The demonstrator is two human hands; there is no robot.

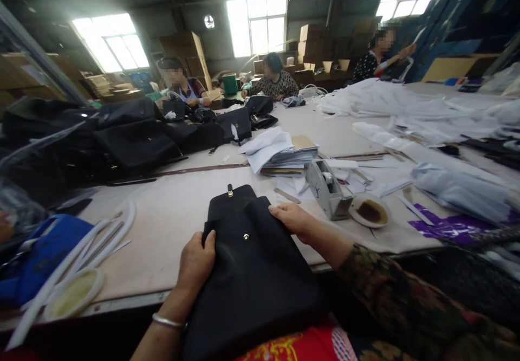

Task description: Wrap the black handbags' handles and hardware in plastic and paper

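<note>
A black handbag (pixel 260 279) lies tilted between my lap and the table's near edge. On its front sits a small gold stud, and a flap with a short clasp strap stretches away toward the table. My left hand (pixel 197 258) grips the left edge of the bag's opening, thumb on top. At the right upper edge, my right hand (pixel 290 217) pinches the black material between thumb and fingers. The fingers under the bag are hidden on both sides. Just beyond my right hand stands a grey tape dispenser (pixel 331 190).
A dish of brown stuff (pixel 370 211) sits beside the dispenser, with a stack of papers (pixel 280 155) behind. Black bags (pixel 134 133) pile up at left. White strips (pixel 97 242) and a yellowish dish (pixel 75 294) lie near left. White wrapping (pixel 390 101) covers the far right; several people work beyond.
</note>
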